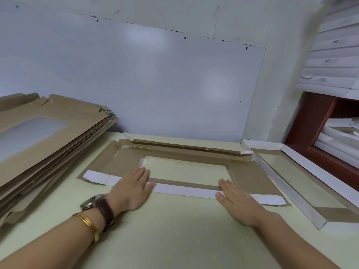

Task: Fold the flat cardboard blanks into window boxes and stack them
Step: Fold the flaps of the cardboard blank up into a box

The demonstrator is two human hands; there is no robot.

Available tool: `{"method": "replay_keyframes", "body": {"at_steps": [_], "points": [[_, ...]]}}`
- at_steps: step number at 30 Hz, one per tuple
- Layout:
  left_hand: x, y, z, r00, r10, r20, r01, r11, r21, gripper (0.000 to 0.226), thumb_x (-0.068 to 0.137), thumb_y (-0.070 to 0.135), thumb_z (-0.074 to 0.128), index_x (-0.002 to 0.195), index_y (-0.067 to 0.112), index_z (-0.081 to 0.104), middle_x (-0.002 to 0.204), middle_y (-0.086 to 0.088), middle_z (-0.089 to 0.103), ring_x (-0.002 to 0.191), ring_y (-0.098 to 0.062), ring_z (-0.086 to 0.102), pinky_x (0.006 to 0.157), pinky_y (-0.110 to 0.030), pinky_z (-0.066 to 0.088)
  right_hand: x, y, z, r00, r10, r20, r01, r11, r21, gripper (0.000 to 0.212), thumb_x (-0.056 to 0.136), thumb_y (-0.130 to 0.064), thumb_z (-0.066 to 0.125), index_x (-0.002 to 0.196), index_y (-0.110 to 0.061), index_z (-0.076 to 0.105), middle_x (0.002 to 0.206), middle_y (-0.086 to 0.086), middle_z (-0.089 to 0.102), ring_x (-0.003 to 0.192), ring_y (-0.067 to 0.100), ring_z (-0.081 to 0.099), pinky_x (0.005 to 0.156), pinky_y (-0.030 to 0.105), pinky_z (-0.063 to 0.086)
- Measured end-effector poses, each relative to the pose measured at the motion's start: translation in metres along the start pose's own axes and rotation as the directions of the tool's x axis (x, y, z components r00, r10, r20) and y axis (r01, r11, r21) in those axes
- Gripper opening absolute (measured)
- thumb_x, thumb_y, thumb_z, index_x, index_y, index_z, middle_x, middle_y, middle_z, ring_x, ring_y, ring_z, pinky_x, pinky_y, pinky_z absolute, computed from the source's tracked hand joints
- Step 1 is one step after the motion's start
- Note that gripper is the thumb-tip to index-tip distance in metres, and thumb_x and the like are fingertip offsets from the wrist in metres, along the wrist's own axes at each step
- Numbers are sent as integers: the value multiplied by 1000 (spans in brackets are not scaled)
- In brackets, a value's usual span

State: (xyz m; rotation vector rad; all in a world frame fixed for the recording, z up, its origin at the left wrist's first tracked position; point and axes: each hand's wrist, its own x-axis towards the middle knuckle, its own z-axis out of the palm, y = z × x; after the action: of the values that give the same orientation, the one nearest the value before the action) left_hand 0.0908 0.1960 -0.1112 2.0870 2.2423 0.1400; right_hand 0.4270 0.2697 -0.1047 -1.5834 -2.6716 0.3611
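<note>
Two flat hands lie palm-down on the table [174, 230]: left hand [134, 188] and right hand [236, 200], fingers straight and together, press the white flap [184, 191] folded onto the brown blank [108, 162]. Its window [184, 167] lies just beyond the fingertips. Right of the right hand sits a folded box [281, 183], white walls raised; left of the left hand, a stack of flat blanks [48, 136]

left: blank stack [58, 133] | right: folded box [287, 191] | near table [174, 239] — free
</note>
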Motion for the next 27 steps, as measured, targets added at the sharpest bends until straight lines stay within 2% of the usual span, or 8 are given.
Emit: {"method": "replay_keyframes", "body": {"at_steps": [8, 11, 20, 27], "points": [[-12, -57, -11, 985, -173, 19, 173, 985, -21, 64, 102, 48, 13, 154, 11, 3, 162, -4, -1, 149, -14, -3, 120, -28, 0, -20, 51, -14, 988, 154, 0, -154, 988, 33, 67, 99, -57, 14, 155, -23, -1, 162, -12, -8, 146, 1, -11, 122, 33, 2], [-14, -71, -10, 978, -210, 16, 210, 977, -23, 64, 102, 47, 13, 154, 11, 4, 162, -4, 0, 149, -15, -3, 120, -28, 1, -26, 61, -18, 981, 193, -1, -193, 981, 6, 65, 101, -55, 14, 155, -24, -2, 161, -14, -8, 146, 0, -10, 119, 31, 1], [-4, -81, -5, 972, -232, 30, 233, 972, -24, 62, 102, 45, 11, 154, 11, 2, 162, -5, -3, 149, -16, -5, 120, -30, 1, -29, 62, -20, 980, 200, 2, -200, 980, 0, 61, 102, -52, 14, 155, -26, -2, 161, -14, -8, 146, 0, -10, 117, 32, 3], [-4, -81, -7, 962, -268, 46, 269, 963, -9, 66, 100, 52, 13, 155, 17, 2, 162, -8, -4, 149, -19, -7, 120, -33, -2, -27, 64, -20, 979, 203, 17, -203, 979, 10, 61, 101, -54, 16, 154, -30, -3, 161, -16, -9, 146, 1, -13, 118, 36, 1]]}}
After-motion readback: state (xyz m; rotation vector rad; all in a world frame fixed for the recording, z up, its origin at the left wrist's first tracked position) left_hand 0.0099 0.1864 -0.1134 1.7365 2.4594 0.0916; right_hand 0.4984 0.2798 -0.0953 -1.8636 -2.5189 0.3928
